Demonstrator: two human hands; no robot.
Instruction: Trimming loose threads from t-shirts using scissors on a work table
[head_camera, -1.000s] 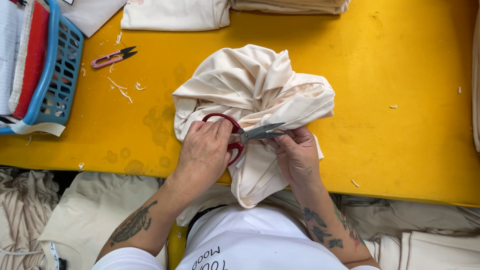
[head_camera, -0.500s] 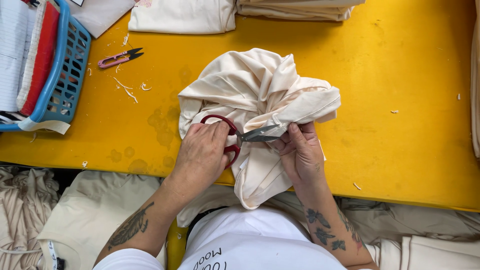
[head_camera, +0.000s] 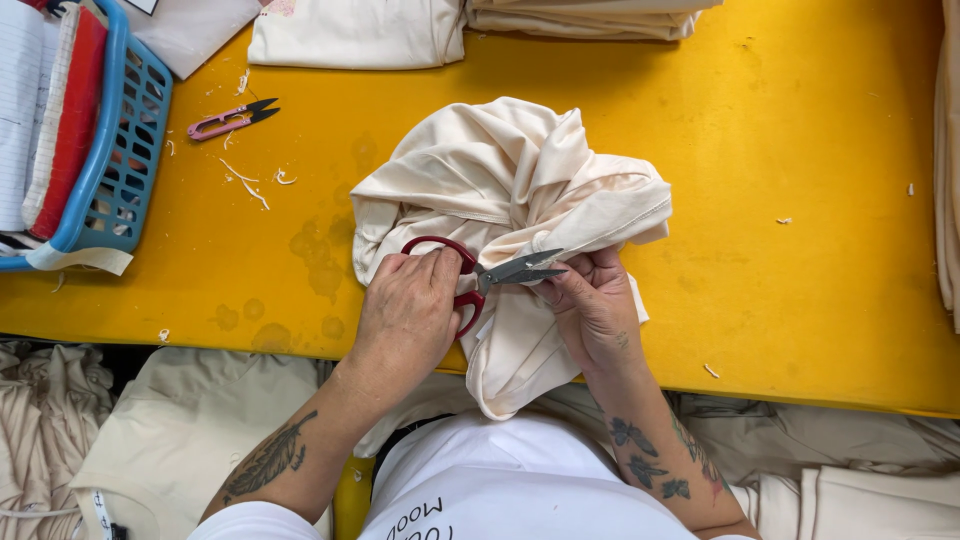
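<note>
Bright, even overhead light; soft shadows, sharp focus throughout.

Single head-worn view, looking straight down from above person's chest, close over yellow table (head_camera: 800, 200); near edge at bottom, blue basket (head_camera: 120, 150) at far left.

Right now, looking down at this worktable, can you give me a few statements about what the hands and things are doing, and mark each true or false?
1. The left hand holds red-handled scissors. True.
2. The right hand grips the cream cloth. True.
3. The table is green. False: it is yellow.
4. The small pink snips lie inside the blue basket. False: they lie on the table beside it.
</note>
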